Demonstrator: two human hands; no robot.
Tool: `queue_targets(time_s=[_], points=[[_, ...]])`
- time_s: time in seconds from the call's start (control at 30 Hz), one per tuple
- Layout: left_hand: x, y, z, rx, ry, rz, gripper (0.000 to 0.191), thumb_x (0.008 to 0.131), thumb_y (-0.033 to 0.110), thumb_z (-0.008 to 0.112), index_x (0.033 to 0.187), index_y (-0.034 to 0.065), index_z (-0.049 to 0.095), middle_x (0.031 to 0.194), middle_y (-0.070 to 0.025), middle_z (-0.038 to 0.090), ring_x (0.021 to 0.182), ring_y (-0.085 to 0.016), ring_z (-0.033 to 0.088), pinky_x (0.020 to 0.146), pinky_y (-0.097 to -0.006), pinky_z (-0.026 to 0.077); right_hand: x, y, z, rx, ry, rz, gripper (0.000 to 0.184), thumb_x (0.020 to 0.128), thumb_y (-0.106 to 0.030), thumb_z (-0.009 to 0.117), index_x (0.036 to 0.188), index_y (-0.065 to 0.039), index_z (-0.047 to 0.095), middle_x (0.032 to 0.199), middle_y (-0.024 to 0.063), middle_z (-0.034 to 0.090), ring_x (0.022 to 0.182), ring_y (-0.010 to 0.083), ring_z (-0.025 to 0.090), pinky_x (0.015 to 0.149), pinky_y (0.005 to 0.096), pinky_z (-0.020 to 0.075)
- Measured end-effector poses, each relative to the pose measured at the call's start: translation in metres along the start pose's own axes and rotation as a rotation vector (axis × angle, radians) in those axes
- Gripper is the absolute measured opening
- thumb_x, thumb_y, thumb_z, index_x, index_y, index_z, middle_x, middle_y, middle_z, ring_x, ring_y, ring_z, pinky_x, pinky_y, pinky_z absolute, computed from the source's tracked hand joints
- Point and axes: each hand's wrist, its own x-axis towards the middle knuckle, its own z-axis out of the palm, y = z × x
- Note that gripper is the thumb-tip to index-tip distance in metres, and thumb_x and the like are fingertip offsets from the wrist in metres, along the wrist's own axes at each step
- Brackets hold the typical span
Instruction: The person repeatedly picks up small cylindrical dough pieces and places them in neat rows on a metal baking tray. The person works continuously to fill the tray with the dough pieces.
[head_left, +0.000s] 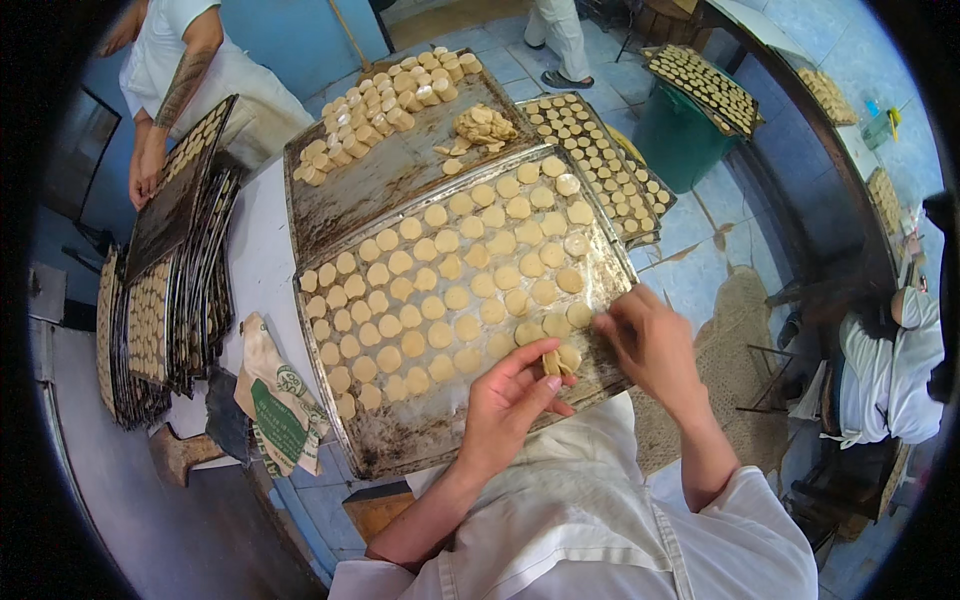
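Note:
A metal baking tray lies in front of me, covered with rows of flat round dough pieces. Over its near edge, my left hand holds a few dough discs between thumb and fingers. My right hand is at the tray's right edge, fingers curled, its tips close beside a dough round. Whether anything sits between those fingertips is hidden. Behind this tray is a second metal tray, bearing stacked dough slices and a lump of dough scraps.
At left, a co-worker's hands hold a tray against many upright trays. A printed cloth sack hangs near the table corner. Filled trays sit beyond on the right, near a green bin. Another person's legs show behind.

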Motion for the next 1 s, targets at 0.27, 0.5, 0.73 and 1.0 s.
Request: queue_targets(time_s=[0.27,0.5,0.73,1.0], points=[[0.003,-0.002,0.000,-0.075,-0.063,-0.009,0.044,0.109,-0.001,0.058,0.152,-0.0030,0.054,0.129,-0.0125,0.069,0.113,-0.020,0.070,0.085,-0.0344,0.067,-0.004,-0.005,-0.005,0.557,-0.157,0.006,0.016,0.100,-0.017,0.075,0.100,-0.001,0.070,0.095,0.0154,0.068,0.085,0.0362,0.068,0.075,0.0412,0.0542],[0.002,0.003,0.007,-0.103,-0.027,0.005,0.043,0.110,-0.002,0.058,0.153,-0.0044,0.053,0.130,-0.0136,0.068,0.117,-0.021,0.070,0.087,-0.0354,0.067,0.001,0.007,0.001,-0.154,0.054,0.020,0.018,0.100,-0.020,0.077,0.103,-0.003,0.071,0.093,0.0137,0.068,0.080,0.0347,0.068,0.071,0.0414,0.0540],[0.010,-0.005,0.011,-0.047,-0.020,0.012,0.037,0.108,0.001,0.063,0.144,-0.0026,0.058,0.132,-0.0157,0.070,0.116,-0.027,0.073,0.085,-0.0373,0.069,-0.009,-0.012,-0.017,0.343,-0.099,-0.003,0.023,0.100,-0.026,0.078,0.102,-0.004,0.072,0.094,0.0152,0.069,0.077,0.0328,0.068,0.069,0.0417,0.0527],[0.010,0.000,0.008,-0.028,0.043,0.031,0.014,0.106,0.000,0.067,0.118,-0.0012,0.061,0.127,-0.0189,0.071,0.114,-0.027,0.075,0.085,-0.0358,0.069,0.004,0.009,-0.015,0.131,0.015,0.075,0.019,0.101,-0.020,0.076,0.099,-0.001,0.074,0.093,0.0139,0.069,0.074,0.0288,0.067,0.068,0.0387,0.0521]])
